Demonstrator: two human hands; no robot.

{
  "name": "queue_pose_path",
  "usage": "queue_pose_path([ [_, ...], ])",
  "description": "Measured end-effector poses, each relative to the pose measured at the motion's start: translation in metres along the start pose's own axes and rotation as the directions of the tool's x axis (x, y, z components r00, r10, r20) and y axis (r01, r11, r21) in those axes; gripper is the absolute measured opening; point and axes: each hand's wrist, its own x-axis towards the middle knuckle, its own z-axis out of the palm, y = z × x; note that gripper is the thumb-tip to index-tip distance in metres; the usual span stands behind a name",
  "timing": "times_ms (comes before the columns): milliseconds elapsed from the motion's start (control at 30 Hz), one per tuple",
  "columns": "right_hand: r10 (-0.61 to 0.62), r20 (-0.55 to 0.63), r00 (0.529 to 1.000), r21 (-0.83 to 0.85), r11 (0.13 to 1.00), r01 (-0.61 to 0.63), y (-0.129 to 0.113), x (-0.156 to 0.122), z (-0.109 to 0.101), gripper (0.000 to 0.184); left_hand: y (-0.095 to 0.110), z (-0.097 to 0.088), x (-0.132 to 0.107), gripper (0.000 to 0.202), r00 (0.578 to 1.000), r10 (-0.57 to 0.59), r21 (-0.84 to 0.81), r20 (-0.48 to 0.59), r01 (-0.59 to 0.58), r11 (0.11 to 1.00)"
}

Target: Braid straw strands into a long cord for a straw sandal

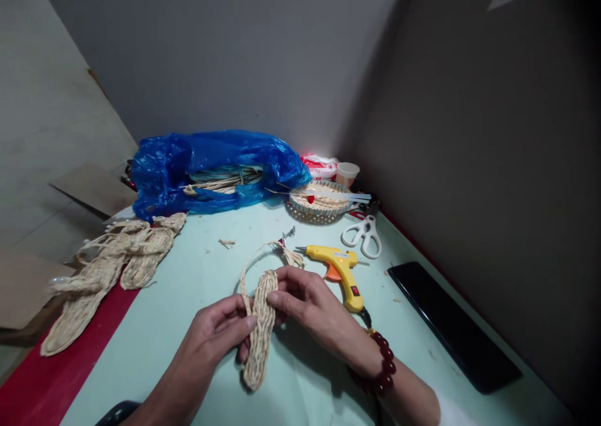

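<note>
Between my two hands is a small woven straw sandal sole point(260, 344), long and narrow, held tilted above the table. My left hand point(223, 329) grips its left edge, thumb on top and fingers underneath. On the upper right edge, my right hand point(303, 294) pinches it with the thumb on its face. A thin braided straw cord point(243, 275) loops from the sole's left side up toward loose strands near the glue gun. The yellow glue gun point(340, 266) lies just beyond my right hand, its orange trigger showing.
Finished-looking woven sandals point(89, 288) lie at the left edge. A blue plastic bag point(220, 150) with straw stands at the back, beside a round woven basket point(317, 213) and a cup point(347, 171). White scissors point(364, 233) and a black flat slab point(451, 326) lie to the right.
</note>
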Motion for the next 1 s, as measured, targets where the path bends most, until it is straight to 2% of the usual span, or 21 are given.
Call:
queue_pose_path([
  [167, 0.096, 0.027, 0.995, 0.12, 0.988, -0.098, 0.005, 0.003, 0.006, 0.013, -0.004, -0.001, -0.001, 0.019, 0.998, -0.055, 0.041, -0.009, 0.055, 0.998],
  [433, 0.113, 0.0, 0.994, 0.093, 0.989, -0.112, 0.013, 0.002, 0.01, 0.004, -0.01, -0.003, 0.0, 0.013, 0.997, -0.084, 0.118, -0.002, 0.083, 0.99],
  [533, 0.09, -0.008, 0.996, 0.026, 0.996, -0.09, 0.013, 0.001, 0.01, 0.002, -0.009, -0.004, -0.001, 0.014, 0.995, -0.097, 0.13, 0.009, 0.095, 0.987],
  [700, 0.066, 0.001, 0.998, -0.129, 0.989, -0.065, 0.01, 0.001, 0.005, 0.005, -0.005, -0.008, 0.003, 0.016, 0.99, -0.106, 0.144, 0.097, 0.091, 0.985],
  [867, 0.06, 0.03, 0.998, -0.207, 0.977, -0.052, 0.003, -0.001, 0.003, 0.008, -0.004, -0.02, 0.009, 0.029, 0.965, -0.176, 0.113, 0.192, 0.157, 0.981],
  [1000, 0.055, 0.061, 0.997, -0.295, 0.955, -0.035, -0.002, -0.004, 0.004, 0.01, -0.002, -0.024, 0.01, 0.028, 0.975, -0.147, 0.159, 0.165, 0.121, 0.98],
])
